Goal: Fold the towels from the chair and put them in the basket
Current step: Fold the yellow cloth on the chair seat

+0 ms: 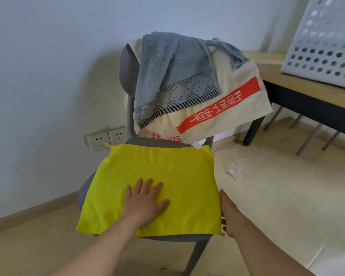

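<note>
Yellow towel [153,172] flat on chair seat [83,193]; left hand [145,202] presses it open-palmed, right hand [230,214] nearest its right edge, fingers hidden.

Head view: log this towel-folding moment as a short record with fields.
yellow towel: spread flat on the chair seat
left hand: open, pressing flat on the yellow towel
right hand: at that towel's right edge; grip unclear
grey towel: draped over the chair back, atop the cream towel
cream towel: over the chair back, red band showing
basket: on the wooden table, at right
</note>
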A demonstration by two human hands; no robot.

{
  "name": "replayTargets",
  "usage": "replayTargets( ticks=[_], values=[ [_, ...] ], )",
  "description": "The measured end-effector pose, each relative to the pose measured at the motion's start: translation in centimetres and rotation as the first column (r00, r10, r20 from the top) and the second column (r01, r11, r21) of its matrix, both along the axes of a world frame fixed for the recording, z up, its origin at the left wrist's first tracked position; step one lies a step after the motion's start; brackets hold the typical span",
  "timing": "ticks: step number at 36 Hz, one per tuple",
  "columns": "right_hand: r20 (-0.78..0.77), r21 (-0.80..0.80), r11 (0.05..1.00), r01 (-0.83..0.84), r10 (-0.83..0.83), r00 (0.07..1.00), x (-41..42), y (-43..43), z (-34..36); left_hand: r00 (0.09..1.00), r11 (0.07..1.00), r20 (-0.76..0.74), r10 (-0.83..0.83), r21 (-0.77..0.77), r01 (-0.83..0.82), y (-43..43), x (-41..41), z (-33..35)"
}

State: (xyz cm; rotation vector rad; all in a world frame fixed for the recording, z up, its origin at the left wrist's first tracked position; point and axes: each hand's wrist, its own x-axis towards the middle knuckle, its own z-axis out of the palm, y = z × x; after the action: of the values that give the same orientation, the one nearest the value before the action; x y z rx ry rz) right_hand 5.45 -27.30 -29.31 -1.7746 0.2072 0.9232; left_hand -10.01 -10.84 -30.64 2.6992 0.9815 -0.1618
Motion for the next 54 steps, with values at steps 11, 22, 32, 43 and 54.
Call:
replayTargets(
  ticks=[11, 22, 32, 43, 54],
  values=[
    [-0.031, 0.199, 0.975, 0.100, -0.096, 0.995, -0.1, -0.4, 1.2, 0.997, 1.000, -0.072, -0.011, 0.025, 0.013, 0.1, -0.1, -0.2],
    [0.481, 0.132, 0.979, -0.154, 0.073, 0.874, 0.0, 2.5, 5.9, 0.950, 0.903, 0.232, 0.212, -0.419, -0.099, 1.1, -0.3, 2.3],
    [0.583, -0.310, 0.659, -0.685, 0.701, 0.411, -8.0, 11.9, 6.0, 0.278, 0.170, 0.177, 0.944, -0.984, 0.050, 5.5, -3.7, 3.9],
    [0.365, -0.624, 0.489, -0.609, 0.872, 0.325, -8.9, 12.5, 3.6, 0.416, 0.328, 0.229, 0.880, -0.927, -0.184, 4.7, -2.7, 3.7],
    [0.264, -0.899, 0.209, -0.384, 0.960, -0.095, -1.0, 9.3, 3.7, 0.448, 0.119, 0.100, 0.888, -0.993, -0.014, 0.9, 2.5, 5.9]
  ],
)
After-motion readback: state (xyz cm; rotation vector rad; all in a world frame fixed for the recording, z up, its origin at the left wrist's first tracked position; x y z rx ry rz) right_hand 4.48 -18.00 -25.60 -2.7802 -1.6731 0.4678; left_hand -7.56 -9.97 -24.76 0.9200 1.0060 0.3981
